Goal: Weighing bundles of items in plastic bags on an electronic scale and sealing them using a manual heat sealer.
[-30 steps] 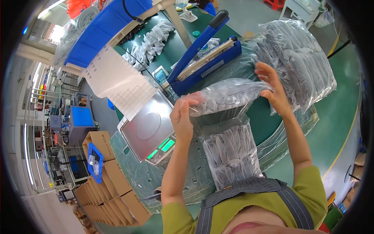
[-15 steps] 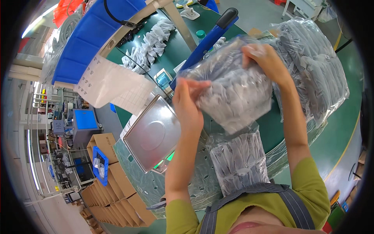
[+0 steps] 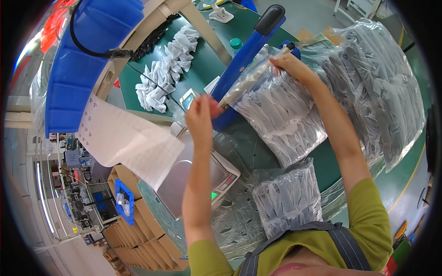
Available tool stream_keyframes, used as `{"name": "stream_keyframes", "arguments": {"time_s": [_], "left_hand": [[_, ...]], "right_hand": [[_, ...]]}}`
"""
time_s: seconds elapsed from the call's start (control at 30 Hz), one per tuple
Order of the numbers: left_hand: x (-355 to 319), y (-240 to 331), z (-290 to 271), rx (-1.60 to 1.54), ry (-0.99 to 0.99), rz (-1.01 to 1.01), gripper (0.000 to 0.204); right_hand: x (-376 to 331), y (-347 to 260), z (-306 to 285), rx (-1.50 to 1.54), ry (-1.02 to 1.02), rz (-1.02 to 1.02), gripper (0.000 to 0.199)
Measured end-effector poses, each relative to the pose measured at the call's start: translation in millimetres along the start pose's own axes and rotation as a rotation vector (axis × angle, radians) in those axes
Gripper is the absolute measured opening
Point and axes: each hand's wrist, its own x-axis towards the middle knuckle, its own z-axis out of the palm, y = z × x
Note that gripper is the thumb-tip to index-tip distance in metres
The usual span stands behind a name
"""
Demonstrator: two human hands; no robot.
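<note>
A clear plastic bag full of small white packets lies with its upper edge along the bar of a blue bag sealer. The sealer's long blue arm, with a black grip, stands raised behind that edge. My right hand pinches the bag's far right corner. At the near left end of the edge is my left hand, fingers drawn together at the bag's corner and partly blurred. A second bag of packets rests close to my body.
A digital scale with a metal plate stands left, partly under a hanging paper sheet. Filled bags are piled at right. Loose white packets lie on the green table. A blue bin hangs upper left.
The filled bag has come down from the air onto the sealer, its edge now stretched along the bar. My left hand has moved left and my right hand slightly left. The view has shifted somewhat.
</note>
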Motion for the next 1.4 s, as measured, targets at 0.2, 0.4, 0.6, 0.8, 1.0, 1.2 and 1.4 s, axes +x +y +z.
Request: {"name": "stream_keyframes", "arguments": {"time_s": [0.2, 0.4, 0.6, 0.8, 1.0, 1.2, 1.4], "left_hand": [[121.1, -18.1, -5.2, 0.475, -0.413, -0.011, 0.027], [131.5, -40.0, 2.8, 0.415, -0.545, -0.138, 0.021], [122.7, -41.0, 10.8, 0.595, -0.363, -0.057, 0.019], [128.9, -59.5, 19.2, 0.802, -0.292, 0.025, 0.027], [71.8, -34.7, 32.8, 0.844, 0.198, 0.305, 0.027], [-59.8, -76.5, 79.1, 0.224, 0.321, 0.277, 0.065], [-44.1, -124.0, 80.7, -0.455, -0.179, -0.121, 0.079]], "right_hand": [[39.5, 29.5, 20.8, 0.050, 0.109, 0.109, 0.042], [33.8, 30.7, 20.0, -0.269, 0.396, 0.066, 0.039], [9.1, -36.5, 14.2, -0.170, 0.997, -0.515, 0.022], [39.7, 10.1, 16.9, -1.087, 0.800, -0.582, 0.021], [49.3, 24.2, 24.9, -1.100, 0.758, -0.568, 0.027], [46.9, 9.8, 14.3, -1.106, 0.765, -0.555, 0.031], [27.0, 21.0, 10.5, -0.803, 0.758, -0.703, 0.037]]}}
